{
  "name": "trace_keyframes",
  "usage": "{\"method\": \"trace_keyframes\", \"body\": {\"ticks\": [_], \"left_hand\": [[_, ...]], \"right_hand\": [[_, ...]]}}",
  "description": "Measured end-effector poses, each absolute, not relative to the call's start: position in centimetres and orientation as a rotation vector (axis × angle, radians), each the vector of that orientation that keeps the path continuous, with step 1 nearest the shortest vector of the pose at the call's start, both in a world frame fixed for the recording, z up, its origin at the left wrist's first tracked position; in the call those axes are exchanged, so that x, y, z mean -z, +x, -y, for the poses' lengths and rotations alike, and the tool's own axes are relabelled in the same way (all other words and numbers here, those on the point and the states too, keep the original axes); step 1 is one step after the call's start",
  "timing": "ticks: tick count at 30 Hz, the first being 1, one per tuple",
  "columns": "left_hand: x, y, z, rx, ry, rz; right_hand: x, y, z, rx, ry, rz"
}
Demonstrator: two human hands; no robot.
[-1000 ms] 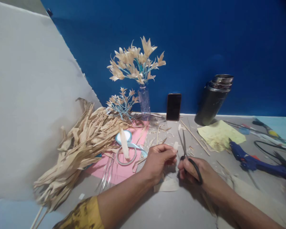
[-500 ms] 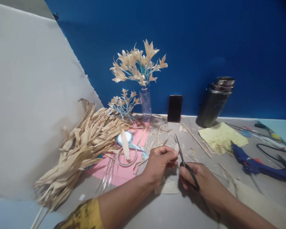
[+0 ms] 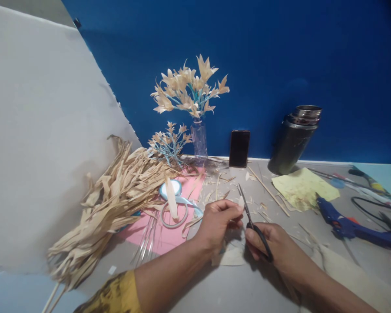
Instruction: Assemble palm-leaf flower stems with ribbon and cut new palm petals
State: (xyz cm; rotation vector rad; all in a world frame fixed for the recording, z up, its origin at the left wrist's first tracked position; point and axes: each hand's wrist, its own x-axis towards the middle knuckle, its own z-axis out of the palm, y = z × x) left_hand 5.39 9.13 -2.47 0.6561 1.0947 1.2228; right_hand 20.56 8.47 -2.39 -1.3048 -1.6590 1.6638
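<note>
My left hand [image 3: 217,222] pinches a small pale piece of dried husk [image 3: 240,201] between thumb and fingers, low in the middle of the view. My right hand [image 3: 273,245] grips black-handled scissors [image 3: 251,221], fingers through the loops. The blades point up and away, right beside the husk piece. Under both hands lies a larger pale husk sheet [image 3: 230,256] on the grey table [image 3: 234,291].
A heap of dried husks [image 3: 114,195] lies left on pink paper [image 3: 163,234], with a ribbon roll [image 3: 170,189]. Husk flowers stand in a vase [image 3: 198,139] at the back, beside a phone [image 3: 239,148] and steel flask [image 3: 293,139]. A blue glue gun [image 3: 348,224] and yellow paper [image 3: 301,184] lie right.
The scissors have swung from pointing straight up to leaning left against the husk piece. My right hand shifted slightly left. The view dropped a little.
</note>
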Motion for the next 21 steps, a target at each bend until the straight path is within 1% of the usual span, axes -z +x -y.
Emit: {"method": "trace_keyframes", "body": {"ticks": [7, 13, 21], "left_hand": [[2.5, 5.4, -9.2, -1.224, 0.668, -1.111], [2.4, 5.4, -9.0, -1.160, 0.723, -1.066], [2.7, 4.8, -9.7, -1.097, 0.795, -1.120]], "right_hand": [[2.8, 20.7, -8.4, -1.682, -1.333, 1.618], [2.0, 20.8, -8.9, -1.667, -1.338, 1.515], [1.3, 22.6, -10.9, -1.337, -1.388, 1.497]]}}
